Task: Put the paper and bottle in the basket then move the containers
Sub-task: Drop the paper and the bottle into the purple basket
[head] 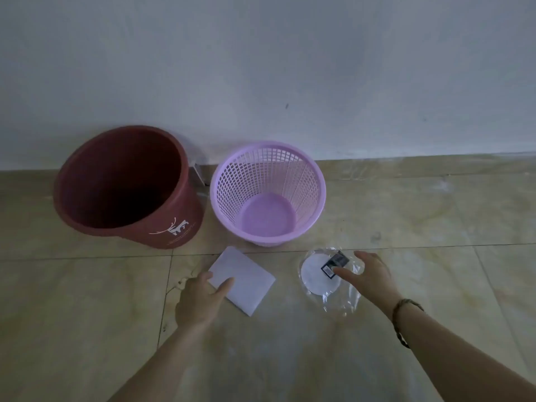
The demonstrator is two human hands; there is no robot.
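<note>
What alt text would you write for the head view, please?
Two hands reach to a tiled floor: the left hand touches a white paper, the right hand a clear bottle. Behind stand an empty purple basket and a red bucket.

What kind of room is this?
Probably a plain indoor room at home, seen at floor level: a tiled floor meets a bare white wall, with a red bucket and purple basket against it.
</note>
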